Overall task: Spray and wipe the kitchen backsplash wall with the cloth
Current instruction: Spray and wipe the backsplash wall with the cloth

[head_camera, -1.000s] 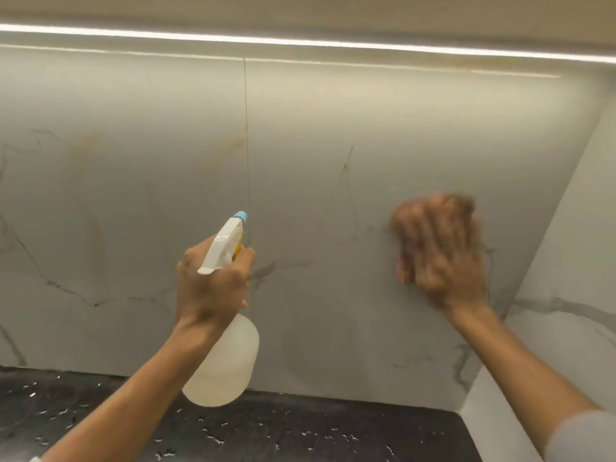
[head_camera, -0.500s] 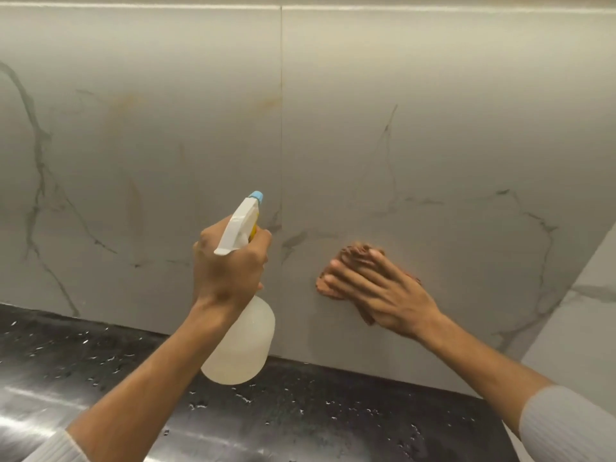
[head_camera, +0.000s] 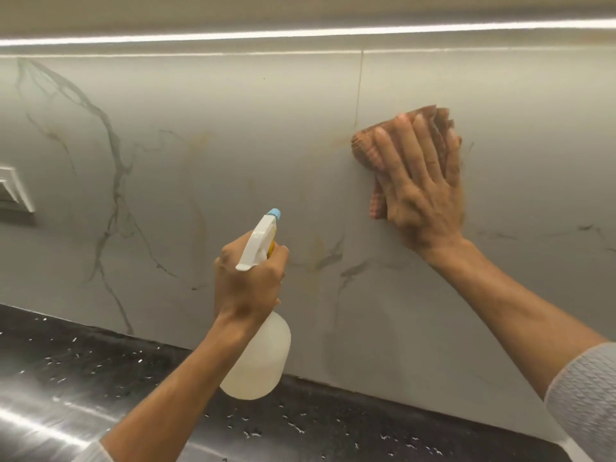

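left hand (head_camera: 248,285): grips spray bottle (head_camera: 256,358), nozzle at wall (head_camera: 200,128)
right hand (head_camera: 421,188): flat fingers press cloth (head_camera: 366,150) on wall

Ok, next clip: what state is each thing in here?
spray bottle, held off the countertop, nozzle toward the backsplash wall.
left hand, grips the spray bottle's neck.
cloth, folded, pressed flat on the backsplash wall.
right hand, fingers straight, pressing the cloth.
backsplash wall, cannot tell if wet.
light strip, on.
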